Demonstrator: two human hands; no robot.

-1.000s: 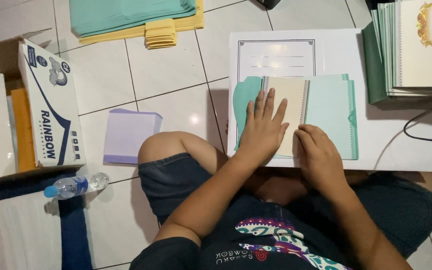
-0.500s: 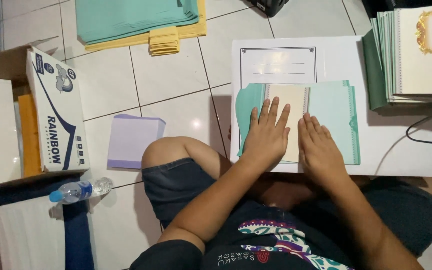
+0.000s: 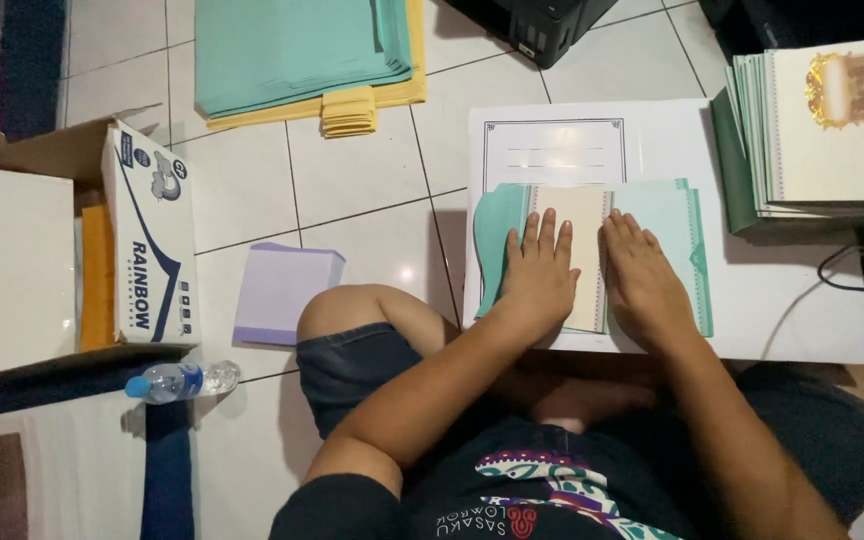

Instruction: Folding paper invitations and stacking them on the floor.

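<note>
I sit on a tiled floor behind a low white board. On it lies a teal card folder with a cream inner sheet, over a white bordered sheet. My left hand presses flat on the cream sheet, fingers together and pointing away from me. My right hand lies flat beside it on the teal panel, just right of the cream sheet's edge. Neither hand grips anything.
A stack of teal and white printed covers sits at the right. Teal and yellow paper piles lie at the back. An open paper box, a lilac sheet and a water bottle are on the left. A black cable runs at the right.
My right hand has slid up from the near edge onto the folder, now level with the left. Both hands lie flatter and closer together.
</note>
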